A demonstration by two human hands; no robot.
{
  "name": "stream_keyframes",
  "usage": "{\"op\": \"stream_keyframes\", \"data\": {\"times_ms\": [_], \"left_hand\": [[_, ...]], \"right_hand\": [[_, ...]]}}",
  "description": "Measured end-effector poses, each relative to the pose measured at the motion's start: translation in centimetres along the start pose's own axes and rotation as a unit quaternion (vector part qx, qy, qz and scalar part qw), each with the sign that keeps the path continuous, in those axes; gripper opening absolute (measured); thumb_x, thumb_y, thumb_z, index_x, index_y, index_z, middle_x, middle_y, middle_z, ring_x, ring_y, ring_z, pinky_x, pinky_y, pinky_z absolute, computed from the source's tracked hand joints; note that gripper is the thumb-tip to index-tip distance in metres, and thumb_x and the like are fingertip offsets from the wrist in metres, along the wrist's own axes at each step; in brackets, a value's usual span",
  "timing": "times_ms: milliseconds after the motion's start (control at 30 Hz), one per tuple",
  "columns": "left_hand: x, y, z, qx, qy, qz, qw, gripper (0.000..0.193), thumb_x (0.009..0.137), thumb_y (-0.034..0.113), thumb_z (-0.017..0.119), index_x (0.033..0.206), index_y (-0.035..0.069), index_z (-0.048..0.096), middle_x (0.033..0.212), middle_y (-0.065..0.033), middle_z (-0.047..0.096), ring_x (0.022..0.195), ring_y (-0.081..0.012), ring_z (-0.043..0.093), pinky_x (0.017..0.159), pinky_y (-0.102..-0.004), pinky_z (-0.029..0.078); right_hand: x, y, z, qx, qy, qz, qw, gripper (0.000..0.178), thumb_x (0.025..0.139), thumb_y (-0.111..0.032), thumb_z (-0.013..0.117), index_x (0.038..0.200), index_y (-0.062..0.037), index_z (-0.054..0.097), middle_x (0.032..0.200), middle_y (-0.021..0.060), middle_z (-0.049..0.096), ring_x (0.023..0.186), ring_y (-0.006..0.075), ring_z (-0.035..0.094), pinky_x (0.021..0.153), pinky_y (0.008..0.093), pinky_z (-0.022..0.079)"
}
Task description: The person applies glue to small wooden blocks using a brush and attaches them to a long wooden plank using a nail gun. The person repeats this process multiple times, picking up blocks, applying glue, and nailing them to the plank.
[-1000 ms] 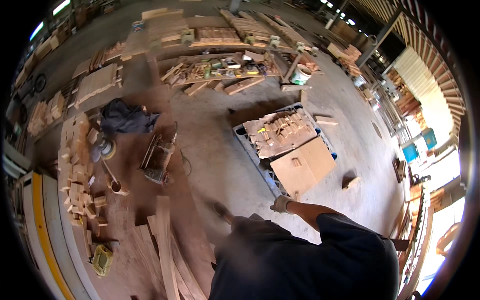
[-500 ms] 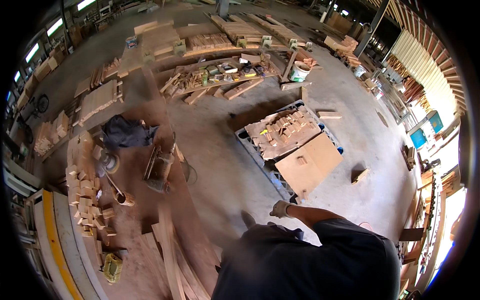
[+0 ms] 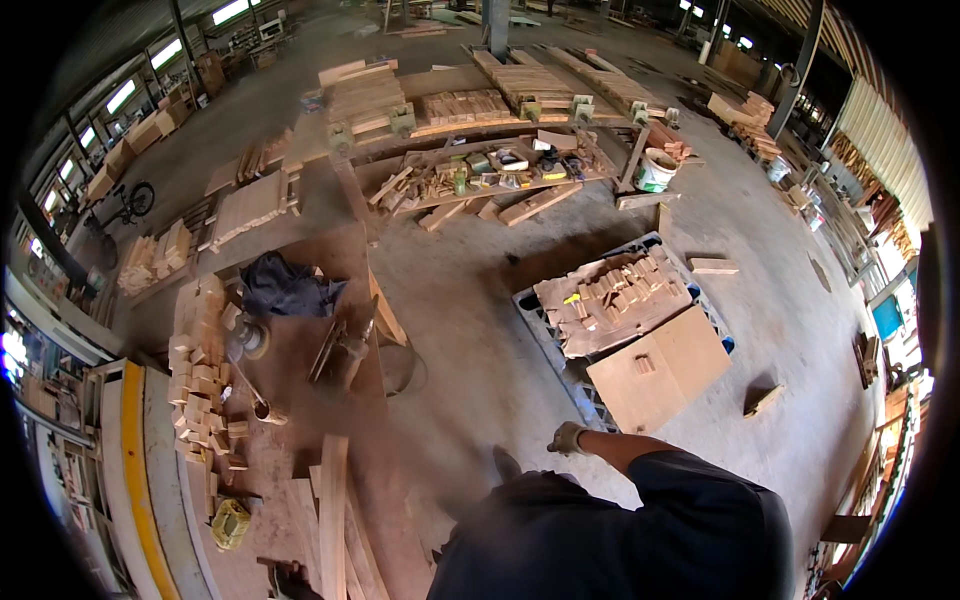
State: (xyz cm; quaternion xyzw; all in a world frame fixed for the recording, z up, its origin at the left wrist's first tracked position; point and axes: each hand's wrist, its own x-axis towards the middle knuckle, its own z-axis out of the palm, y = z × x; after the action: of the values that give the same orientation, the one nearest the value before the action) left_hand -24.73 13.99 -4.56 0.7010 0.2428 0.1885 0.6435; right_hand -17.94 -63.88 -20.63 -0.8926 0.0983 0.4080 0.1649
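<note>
My right hand, in a pale work glove, is held out at the near edge of a low dark pallet. Its fingers look curled together, and nothing shows in them. Just beyond the hand lies a flat cardboard sheet with a small wooden block on it. Behind that, several small wooden blocks are spread over a brown sheet on the same pallet. My left hand is out of view; my dark-clad body hides the lower middle.
On the left, a brown workbench carries stacked wood blocks, a dark cloth, a brush and long boards. A cluttered low bench stands ahead, a white bucket beside it. One wood offcut lies on the floor at right.
The view has swung left, so the pallet and workbench appear farther right. My right hand stays stretched out near the pallet's near edge, its fingers looking much the same.
</note>
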Motion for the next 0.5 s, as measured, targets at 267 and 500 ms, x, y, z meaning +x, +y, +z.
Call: {"op": "stream_keyframes", "data": {"times_ms": [267,500], "left_hand": [[-5.3,11.0,16.9,-0.292,-0.045,-0.128,0.947,0.032,0.107,0.025,0.059,0.135,0.010,0.059,0.098,-0.0141,0.070,0.074,-0.0295,0.068,0.059,-0.0381,0.057],[-5.4,14.4,22.5,-0.361,-0.080,-0.125,0.921,0.057,0.107,0.023,0.058,0.160,0.014,0.042,0.121,-0.0185,0.067,0.093,-0.0282,0.070,0.074,-0.0406,0.062]], "right_hand": [[0.9,-6.2,-8.2,0.028,0.033,-0.073,0.996,0.047,0.089,-0.054,0.071,0.099,-0.0093,0.083,0.101,0.0170,0.080,0.097,0.0352,0.075,0.090,0.0488,0.057],[-0.6,-17.6,-12.5,0.106,0.091,-0.271,0.952,0.036,0.094,-0.041,0.070,0.089,-0.0059,0.077,0.084,0.0163,0.075,0.074,0.0305,0.071,0.074,0.0456,0.056]]}}
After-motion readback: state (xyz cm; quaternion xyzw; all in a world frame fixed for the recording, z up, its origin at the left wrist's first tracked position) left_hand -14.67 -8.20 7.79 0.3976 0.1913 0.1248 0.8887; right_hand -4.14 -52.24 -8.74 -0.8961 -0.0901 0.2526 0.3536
